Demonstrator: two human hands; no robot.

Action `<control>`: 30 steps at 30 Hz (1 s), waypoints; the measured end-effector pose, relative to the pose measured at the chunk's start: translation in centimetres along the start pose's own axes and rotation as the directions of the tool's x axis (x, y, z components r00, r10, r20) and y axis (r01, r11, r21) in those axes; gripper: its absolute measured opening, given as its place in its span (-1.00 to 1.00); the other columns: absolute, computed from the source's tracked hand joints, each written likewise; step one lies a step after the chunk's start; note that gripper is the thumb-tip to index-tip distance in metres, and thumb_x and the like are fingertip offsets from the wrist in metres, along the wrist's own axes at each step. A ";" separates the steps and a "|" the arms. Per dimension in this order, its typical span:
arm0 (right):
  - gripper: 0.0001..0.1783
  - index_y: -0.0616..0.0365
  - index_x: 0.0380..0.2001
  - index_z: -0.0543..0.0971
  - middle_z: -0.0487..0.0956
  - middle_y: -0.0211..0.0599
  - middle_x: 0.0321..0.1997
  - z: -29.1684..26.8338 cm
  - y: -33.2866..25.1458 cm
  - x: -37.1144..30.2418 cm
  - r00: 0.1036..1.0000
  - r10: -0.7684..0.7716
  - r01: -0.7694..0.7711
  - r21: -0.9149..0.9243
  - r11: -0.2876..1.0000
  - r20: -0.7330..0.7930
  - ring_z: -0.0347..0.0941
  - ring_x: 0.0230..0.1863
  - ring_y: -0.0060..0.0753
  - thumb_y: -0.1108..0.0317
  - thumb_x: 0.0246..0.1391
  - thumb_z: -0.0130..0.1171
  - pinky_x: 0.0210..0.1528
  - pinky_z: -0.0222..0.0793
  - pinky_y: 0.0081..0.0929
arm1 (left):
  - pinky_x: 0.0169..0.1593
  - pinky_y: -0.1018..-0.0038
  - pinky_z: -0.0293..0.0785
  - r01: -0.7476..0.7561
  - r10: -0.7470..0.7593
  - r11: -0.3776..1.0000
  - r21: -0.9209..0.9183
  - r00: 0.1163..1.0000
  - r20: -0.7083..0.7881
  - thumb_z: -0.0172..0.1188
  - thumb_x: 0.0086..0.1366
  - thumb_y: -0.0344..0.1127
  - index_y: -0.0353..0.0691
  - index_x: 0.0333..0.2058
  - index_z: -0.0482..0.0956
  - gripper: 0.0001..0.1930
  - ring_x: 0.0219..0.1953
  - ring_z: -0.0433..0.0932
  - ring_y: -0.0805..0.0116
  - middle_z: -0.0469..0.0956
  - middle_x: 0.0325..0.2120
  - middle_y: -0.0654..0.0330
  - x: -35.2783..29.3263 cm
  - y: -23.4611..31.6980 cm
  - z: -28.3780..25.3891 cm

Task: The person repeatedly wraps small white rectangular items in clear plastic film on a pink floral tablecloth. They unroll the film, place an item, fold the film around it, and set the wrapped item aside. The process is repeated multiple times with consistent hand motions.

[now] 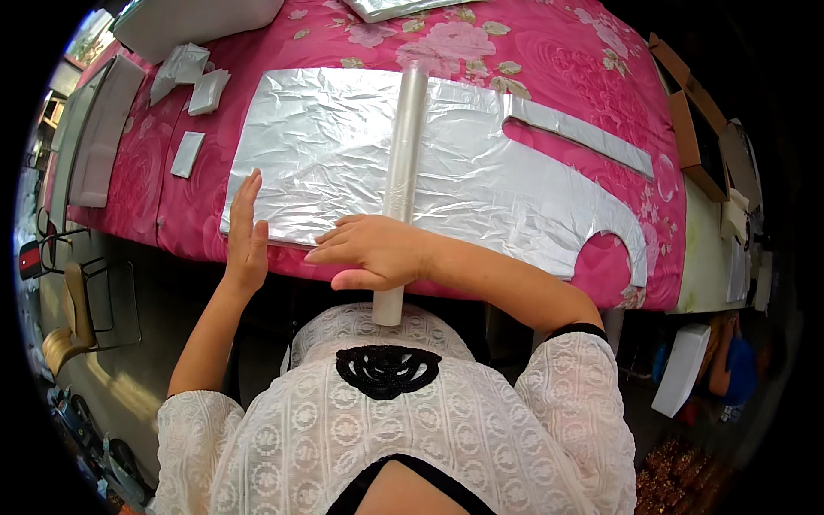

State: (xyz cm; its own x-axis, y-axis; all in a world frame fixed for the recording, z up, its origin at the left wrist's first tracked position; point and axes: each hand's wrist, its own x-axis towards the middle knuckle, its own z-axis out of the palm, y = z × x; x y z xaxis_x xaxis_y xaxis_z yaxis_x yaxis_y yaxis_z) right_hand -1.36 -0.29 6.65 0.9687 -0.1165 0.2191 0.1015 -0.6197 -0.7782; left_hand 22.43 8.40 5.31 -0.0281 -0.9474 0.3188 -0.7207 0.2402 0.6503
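Note:
A stack of silver plastic carrier bags [318, 146] lies flat and slightly creased, its two cut-out handles toward the right. Across its middle rests a long, narrow roll of clear plastic film [405, 146], whose near end sticks out past the table edge. My right hand [373, 251] reaches over to the left with its forearm crossing the roll; its fingers are stretched out above the near edge of the bags. Beside the stack's near left corner stands my left hand [246, 245], palm turned inward and fingers extended. Neither hand grips anything.
The table has a pink flowered cloth [566, 69]. At its left lie folded white packets [188, 154] and crumpled white pieces [180, 70]. A white bulky object [193, 21] sits at the far left, an open cardboard box [697, 142] at the right. A chair [75, 318] stands left.

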 end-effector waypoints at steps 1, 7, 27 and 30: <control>-0.46 0.16 -0.04 0.49 0.52 -0.07 -0.07 0.6 -1.5 2.5 0.992 -0.123 0.124 0.072 0.990 -0.019 0.38 0.03 -0.06 -0.07 0.16 -0.08 0.11 0.23 -0.24 | 0.31 0.25 -0.13 0.077 -0.079 0.995 -0.063 0.996 -0.029 -0.28 0.38 -0.05 -0.33 0.22 0.09 -0.43 0.31 0.00 0.10 0.09 0.25 0.01 -1.0 -0.7 -1.0; -0.54 0.20 -0.22 0.56 0.58 -0.10 -0.23 -2.9 0.2 7.5 0.899 -0.122 0.120 -0.031 0.992 -0.420 0.49 -0.17 -0.05 0.01 0.16 -0.06 -0.11 0.38 -0.28 | 0.30 0.38 -0.06 0.391 -0.454 0.846 -0.363 0.884 -0.107 -0.34 0.42 -0.05 -0.37 0.19 0.17 -0.45 0.27 0.12 0.24 0.22 0.18 0.06 -6.8 -2.7 -5.3; -0.23 0.47 0.12 0.10 0.30 0.22 0.03 0.9 2.7 15.8 0.628 0.590 0.169 0.829 0.533 -0.507 0.28 0.09 -0.12 0.21 0.00 0.20 0.11 0.24 -0.27 | -0.24 0.51 0.52 0.469 -0.316 -0.041 -0.882 0.832 0.457 0.27 0.00 -0.07 -0.46 0.12 0.20 -0.20 -0.32 0.52 0.41 0.48 -0.23 0.10 -6.2 3.2 -2.3; -0.33 0.34 -0.03 0.23 0.47 -0.08 -0.27 -2.3 1.2 13.0 0.692 0.628 0.218 0.933 0.287 -0.355 0.47 -0.28 -0.37 0.20 -0.09 0.30 -0.18 0.45 -0.38 | -0.25 0.50 0.52 0.582 -0.149 -0.156 -0.798 0.785 0.602 0.26 -0.03 0.01 -0.50 0.14 0.16 -0.13 -0.35 0.52 0.40 0.47 -0.26 0.09 -3.3 5.0 -2.3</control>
State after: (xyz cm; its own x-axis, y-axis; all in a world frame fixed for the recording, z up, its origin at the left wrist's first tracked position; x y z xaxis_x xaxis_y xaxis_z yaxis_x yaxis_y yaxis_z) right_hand 10.84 -4.33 9.95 0.6536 -0.7459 -0.1284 0.4515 0.5205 -0.7247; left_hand 20.46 13.18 9.11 -0.3316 -0.9065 -0.2614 0.6485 -0.4203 0.6347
